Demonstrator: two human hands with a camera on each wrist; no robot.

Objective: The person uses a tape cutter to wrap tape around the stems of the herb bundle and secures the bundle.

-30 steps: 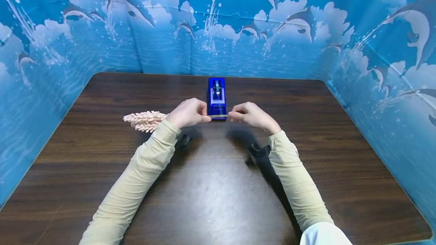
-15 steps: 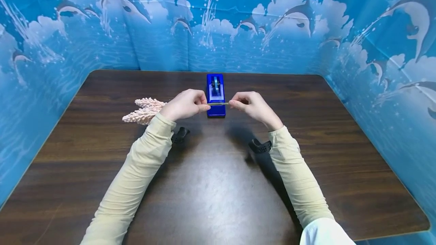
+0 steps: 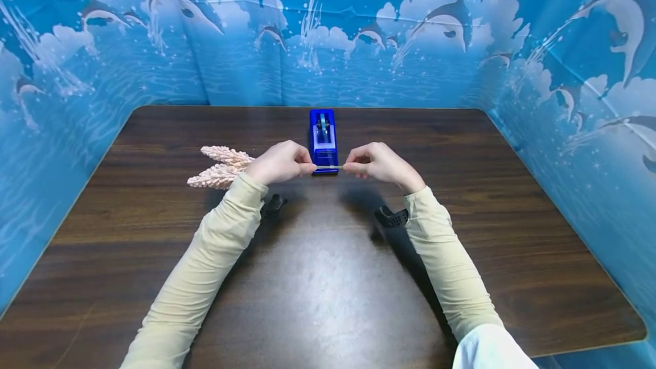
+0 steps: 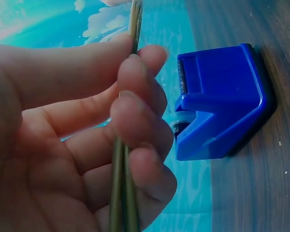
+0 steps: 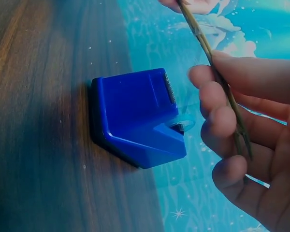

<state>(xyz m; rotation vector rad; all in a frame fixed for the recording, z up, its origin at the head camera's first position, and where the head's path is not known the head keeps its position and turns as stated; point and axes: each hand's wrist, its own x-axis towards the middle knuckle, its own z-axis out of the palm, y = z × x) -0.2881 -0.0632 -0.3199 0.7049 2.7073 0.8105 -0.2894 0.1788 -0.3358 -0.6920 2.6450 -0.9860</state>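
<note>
My left hand (image 3: 282,163) pinches a pair of thin greenish stems (image 4: 117,193) between thumb and fingers. Two pale pink, fluffy flower heads (image 3: 219,176) stick out to the left behind that hand. At the other end of the stems (image 5: 236,113), my right hand (image 3: 378,165) pinches them near their cut tips. Between the hands the stems run level, and a shiny, clear-looking patch shows on them in the wrist views. Just beyond the stems stands a blue tape dispenser (image 3: 323,144), its toothed cutter and tape roll visible in the wrist views; neither hand touches it.
The dark wood table (image 3: 328,278) stretches out on all sides of the hands. A blue curtain (image 3: 246,73) printed with dolphins hangs behind the table and along its sides. Black wrist straps (image 3: 392,217) hang below both forearms.
Both hands rise slightly with the stems, then come back down toward the dispenser's near end. The flower heads have spread into two separate tips. The head view has tilted slightly.
</note>
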